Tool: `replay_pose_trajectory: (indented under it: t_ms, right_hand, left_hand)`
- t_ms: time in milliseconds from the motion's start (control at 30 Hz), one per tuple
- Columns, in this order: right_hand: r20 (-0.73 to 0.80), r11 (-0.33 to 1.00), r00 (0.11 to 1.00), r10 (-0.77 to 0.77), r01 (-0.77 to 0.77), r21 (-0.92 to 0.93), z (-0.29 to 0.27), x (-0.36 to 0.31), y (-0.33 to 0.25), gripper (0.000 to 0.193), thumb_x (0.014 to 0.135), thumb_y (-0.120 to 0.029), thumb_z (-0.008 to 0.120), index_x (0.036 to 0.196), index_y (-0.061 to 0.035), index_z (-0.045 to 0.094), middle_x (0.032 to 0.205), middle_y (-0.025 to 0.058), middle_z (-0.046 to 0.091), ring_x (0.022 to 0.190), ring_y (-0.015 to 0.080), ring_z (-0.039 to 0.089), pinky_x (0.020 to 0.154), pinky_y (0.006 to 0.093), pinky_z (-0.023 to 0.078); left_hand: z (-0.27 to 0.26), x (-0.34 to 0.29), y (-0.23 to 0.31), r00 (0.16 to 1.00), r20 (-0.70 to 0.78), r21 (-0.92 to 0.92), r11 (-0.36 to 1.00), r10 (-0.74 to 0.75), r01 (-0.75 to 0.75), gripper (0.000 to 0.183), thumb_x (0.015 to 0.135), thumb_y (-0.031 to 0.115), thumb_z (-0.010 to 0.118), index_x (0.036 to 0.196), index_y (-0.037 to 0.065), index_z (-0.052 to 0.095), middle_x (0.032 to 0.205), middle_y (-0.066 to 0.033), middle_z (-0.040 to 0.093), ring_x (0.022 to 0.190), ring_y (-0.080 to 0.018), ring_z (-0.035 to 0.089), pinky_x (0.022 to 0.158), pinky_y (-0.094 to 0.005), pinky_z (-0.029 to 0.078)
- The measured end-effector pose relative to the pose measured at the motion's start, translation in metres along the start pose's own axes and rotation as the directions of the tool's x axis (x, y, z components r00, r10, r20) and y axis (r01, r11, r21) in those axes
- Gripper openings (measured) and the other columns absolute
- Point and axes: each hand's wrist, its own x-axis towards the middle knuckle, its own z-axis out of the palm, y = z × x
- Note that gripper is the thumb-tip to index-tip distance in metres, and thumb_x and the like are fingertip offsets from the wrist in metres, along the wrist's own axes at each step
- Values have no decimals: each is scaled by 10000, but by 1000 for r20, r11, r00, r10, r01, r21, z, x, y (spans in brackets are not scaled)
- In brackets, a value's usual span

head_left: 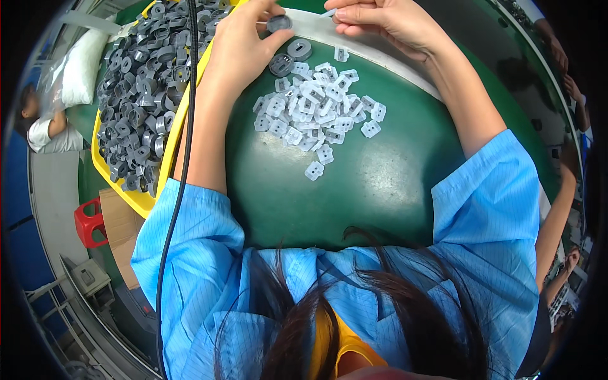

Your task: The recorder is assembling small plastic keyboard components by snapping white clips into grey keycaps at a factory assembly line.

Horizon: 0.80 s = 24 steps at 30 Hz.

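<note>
**Dark grey round plastic part in the left hand, small pale piece in the right**

So the dark grey round plastic part [278,24] is up near the top edge, face tipped roughly up at the camera. It's near enough circular that I can't pick out a long axis. The small pale bluish piece [330,12] sticks out leftward, toward the grey part, long axis running sideways with the left end a bit lower.

The grey part sits between the thumb and fingers of the left hand [258,33], and the pale piece is at the fingertips of the right hand [373,18], a gap between the two. Left hand's in a narrow pinch, thumb out to the right under the part, upper fingers cut off by the frame. Right hand's pinched too, fingers bunched and aimed left. Both forearms angle inward.

Just below the left hand, two grey oval plastic parts [299,49] lie on the green tabletop [329,209], next to a heap of translucent white plastic pieces [310,101]. Left of that forearm: a yellow plastic bin [100,149] loaded with grey parts [142,95].
</note>
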Motion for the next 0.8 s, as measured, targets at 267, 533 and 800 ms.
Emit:
replay_pose_trajectory:
  t_ms: [267, 533, 800]
  right_hand:
    - [-156, 899, 923, -353, 288, -331, 32, -2, 3, 131, 858, -125, 689, 886, 2, 711, 772, 41, 681, 654, 56, 569, 578, 210, 446]
    - [-119, 963, 975, -189, 160, -218, 33, -8, 3, 155, 867, -153, 696, 833, -3, 675, 693, 10, 632, 584, 52, 535, 534, 206, 418]
    - [1, 996, 997, -82, 82, -37, 23, -3, 1, 119, 863, -105, 692, 896, 5, 664, 800, 61, 675, 645, 88, 595, 601, 196, 465]
  left_hand:
    - [25, -8, 45, 977, -215, -242, 969, 6, -59, 548, 750, -59, 738, 1255, -5, 529, 961, -79, 581, 788, -120, 638, 656, -234, 557]
    - [33, -8, 48, 928, -341, -41, 983, 153, -177, 495, 752, -35, 730, 1213, 5, 553, 911, -92, 580, 744, -148, 622, 630, -257, 544]
    - [33, -11, 51, 900, -319, 25, 952, 296, -304, 587, 698, -27, 769, 1237, 32, 543, 901, -104, 575, 766, -222, 621, 641, -291, 537]
